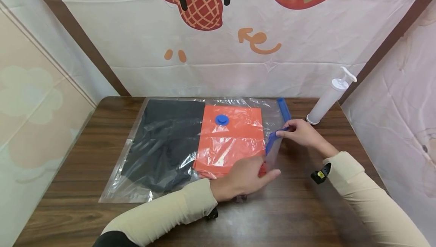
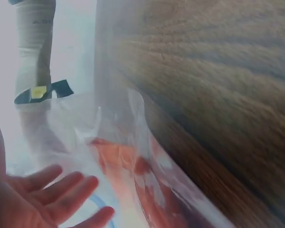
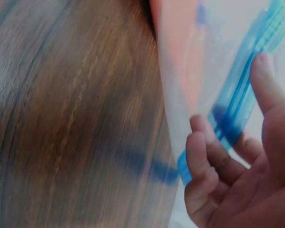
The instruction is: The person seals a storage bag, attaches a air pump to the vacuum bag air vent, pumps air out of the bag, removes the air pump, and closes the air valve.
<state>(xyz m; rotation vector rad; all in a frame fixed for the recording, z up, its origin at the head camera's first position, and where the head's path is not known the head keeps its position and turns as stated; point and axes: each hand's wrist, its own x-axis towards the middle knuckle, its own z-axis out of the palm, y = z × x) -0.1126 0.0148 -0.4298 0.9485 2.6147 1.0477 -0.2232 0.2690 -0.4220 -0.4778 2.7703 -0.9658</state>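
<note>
A clear vacuum storage bag (image 1: 272, 105) lies flat on the table. Inside it, a folded black cloth (image 1: 167, 133) and a folded orange cloth (image 1: 231, 152) sit side by side, and a round blue valve (image 1: 222, 119) shows over the orange one. Along the bag's right end runs a blue zip strip (image 1: 284, 111). My right hand (image 1: 305, 134) pinches this strip near its middle, lifting that part; the right wrist view shows fingers and thumb around the strip (image 3: 240, 90). My left hand (image 1: 240, 177) hovers by the bag's near right corner, fingers spread in the left wrist view.
A white hand pump (image 1: 325, 103) with a T-shaped handle stands at the back right of the wooden table (image 1: 68, 171). Behind the table hangs a printed cloth wall (image 1: 136, 35), with more fabric on both sides.
</note>
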